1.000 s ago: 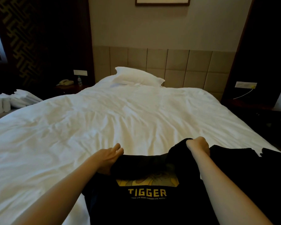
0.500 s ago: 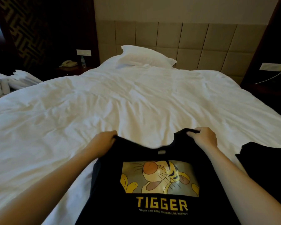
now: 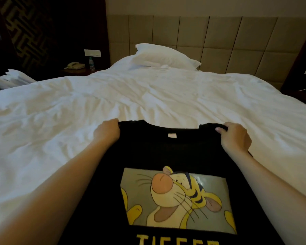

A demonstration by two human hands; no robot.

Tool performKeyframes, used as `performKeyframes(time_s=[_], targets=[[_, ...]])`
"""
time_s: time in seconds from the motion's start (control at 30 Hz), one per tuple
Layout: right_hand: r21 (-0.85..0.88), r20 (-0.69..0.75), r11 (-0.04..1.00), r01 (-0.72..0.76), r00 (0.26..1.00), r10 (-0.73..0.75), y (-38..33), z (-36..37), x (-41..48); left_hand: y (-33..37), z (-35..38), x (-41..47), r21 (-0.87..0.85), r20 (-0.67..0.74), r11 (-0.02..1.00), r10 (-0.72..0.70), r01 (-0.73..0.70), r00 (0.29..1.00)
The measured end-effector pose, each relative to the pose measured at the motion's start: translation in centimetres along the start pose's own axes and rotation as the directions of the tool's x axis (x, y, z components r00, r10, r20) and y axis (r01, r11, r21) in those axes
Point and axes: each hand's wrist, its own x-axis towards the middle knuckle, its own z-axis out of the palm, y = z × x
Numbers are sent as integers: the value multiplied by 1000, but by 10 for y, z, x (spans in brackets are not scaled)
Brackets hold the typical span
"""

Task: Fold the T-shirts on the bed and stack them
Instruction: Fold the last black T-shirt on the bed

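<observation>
A black T-shirt (image 3: 148, 152) with a yellow cartoon tiger print faces up, spread between my arms over the near part of the white bed (image 3: 60, 121). My left hand (image 3: 107, 131) grips its left shoulder. At the right shoulder, my right hand (image 3: 234, 137) holds the fabric with curled fingers. The neckline with its small white label points toward the headboard. The shirt's lower part runs out of the frame at the bottom.
A white pillow (image 3: 164, 56) lies at the head of the bed against the padded headboard (image 3: 219, 41). A nightstand at the left carries a telephone (image 3: 74, 65) and a small bottle (image 3: 91, 63). White bedding (image 3: 12, 79) is piled at the far left.
The bunched shirt has been opened out and pulled flat, print up. Both hands moved apart and forward along the shoulders. The view has tipped downward, and the other dark garment at the right is out of view.
</observation>
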Motion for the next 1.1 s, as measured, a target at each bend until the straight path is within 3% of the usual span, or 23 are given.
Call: performKeyframes(time_s=[0.13, 0.23, 0.3, 0.43, 0.57, 0.67, 0.7, 0.87, 1.0, 1.1], targets=[[-169, -14, 976, 141, 989, -145, -4, 31, 19, -1, 16, 26, 328, -110, 944, 62, -23, 992], [-355, 155, 893, 277, 959, -237, 3, 55, 14, -4, 47, 27, 510, -93, 859, 110, -47, 990], [-411, 248, 858, 309, 943, -221, 7, 63, 10, -4, 66, 21, 573, -107, 819, 127, -43, 986], [-365, 284, 900, 240, 949, -138, 12, 60, 13, 4, 61, 21, 696, -206, 717, 251, -39, 946], [-355, 370, 913, 200, 927, -60, 8, 41, 6, 17, 59, -7, 765, -103, 614, 411, -192, 906], [-413, 402, 851, 323, 904, -148, 5, 21, -18, 25, 53, -42, 786, 10, 492, 594, -373, 804], [-423, 402, 831, 362, 897, -186, 4, 15, -29, 27, 56, -53, 767, 108, 452, 609, -456, 786], [-275, 496, 862, 426, 831, -252, -17, -14, -91, 40, 27, -107, 599, 367, 481, 546, -640, 753], [-107, 586, 868, 485, 736, -339, -39, -31, -157, 60, 15, -153, 533, 464, 481, 521, -696, 716], [-86, 696, 822, 563, 624, -354, -42, -39, -203, 62, 34, -198, 627, 448, 469, 437, -623, 780]])
